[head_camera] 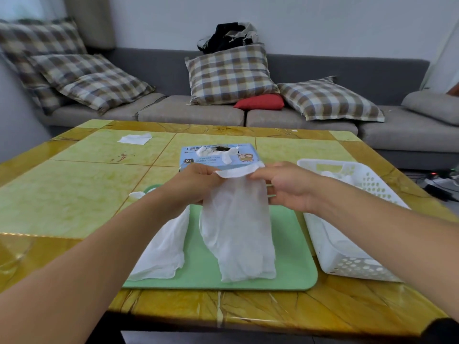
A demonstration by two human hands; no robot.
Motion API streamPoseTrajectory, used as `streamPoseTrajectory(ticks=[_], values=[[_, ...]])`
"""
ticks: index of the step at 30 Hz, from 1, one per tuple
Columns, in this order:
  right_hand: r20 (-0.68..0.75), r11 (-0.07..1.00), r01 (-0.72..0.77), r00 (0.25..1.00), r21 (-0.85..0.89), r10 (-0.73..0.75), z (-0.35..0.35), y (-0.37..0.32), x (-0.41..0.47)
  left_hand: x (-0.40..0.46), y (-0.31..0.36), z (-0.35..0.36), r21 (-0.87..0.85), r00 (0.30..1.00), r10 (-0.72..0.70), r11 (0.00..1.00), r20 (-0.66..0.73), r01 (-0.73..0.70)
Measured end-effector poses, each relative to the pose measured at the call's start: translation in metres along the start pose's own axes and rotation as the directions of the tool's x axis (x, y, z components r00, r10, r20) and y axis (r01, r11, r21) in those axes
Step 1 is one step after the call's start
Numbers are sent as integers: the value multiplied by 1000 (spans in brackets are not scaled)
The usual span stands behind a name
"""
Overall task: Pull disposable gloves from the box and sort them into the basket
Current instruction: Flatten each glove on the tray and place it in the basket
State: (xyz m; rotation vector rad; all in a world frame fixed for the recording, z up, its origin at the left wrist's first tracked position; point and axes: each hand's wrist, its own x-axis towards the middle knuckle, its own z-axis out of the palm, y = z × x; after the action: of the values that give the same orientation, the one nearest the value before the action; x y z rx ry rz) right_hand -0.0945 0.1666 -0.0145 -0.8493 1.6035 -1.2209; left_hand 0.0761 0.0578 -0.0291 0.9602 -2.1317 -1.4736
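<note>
left hand (198, 181): mine, fingers pinching the left end of the glove's cuff, thumb on top.
right hand (288, 187): mine, thumb and forefinger pinching the right end of the same cuff; other fingers curled loosely below.
held glove (237, 232): white, thin, stretched between both hands by its cuff, hanging down toward 6 o'clock over the green mat; lower end reaches the mat's near part, contact there unclear.
second glove (165, 247): white, lying on the mat at 9 o'clock of the held one, partly under my left forearm.
green mat (293, 264): flat on the table, directly in front of me.
glove box (218, 157): light blue, marked XL, at 12 o'clock of my hands, just beyond the mat; white glove material sticks out of its top opening.
basket (347, 259): white, perforated plastic, at 3 o'clock of the mat, just beside it; white material inside, count can't tell.
table (62, 194): yellow-green tiled top.
white sheet (134, 139): on the table at 11 o'clock, well apart from the box.
sofa (193, 112): grey, beyond the table at 12 o'clock, with plaid cushions and one red cushion.
</note>
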Motion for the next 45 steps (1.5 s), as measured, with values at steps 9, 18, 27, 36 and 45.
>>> streamPoseTrajectory(ticks=[9,18,27,36,45], values=[[-24,818,504,848,-276,-530,-10,-10,4,-4,16,-11,111,864,489,872,-119,-477],[357,529,391,918,-753,-172,-21,40,0,1,-50,-5,455,922,137,837,362,-303],[514,292,488,857,-823,17,-9,41,-19,-12,-53,20,595,879,164,680,447,-429],[480,428,345,838,-836,261,-19,19,-19,-20,-30,16,594,894,61,727,443,-344],[-105,462,-31,985,-887,-136,-9,47,67,-4,-49,41,895,982,19,408,188,-180]])
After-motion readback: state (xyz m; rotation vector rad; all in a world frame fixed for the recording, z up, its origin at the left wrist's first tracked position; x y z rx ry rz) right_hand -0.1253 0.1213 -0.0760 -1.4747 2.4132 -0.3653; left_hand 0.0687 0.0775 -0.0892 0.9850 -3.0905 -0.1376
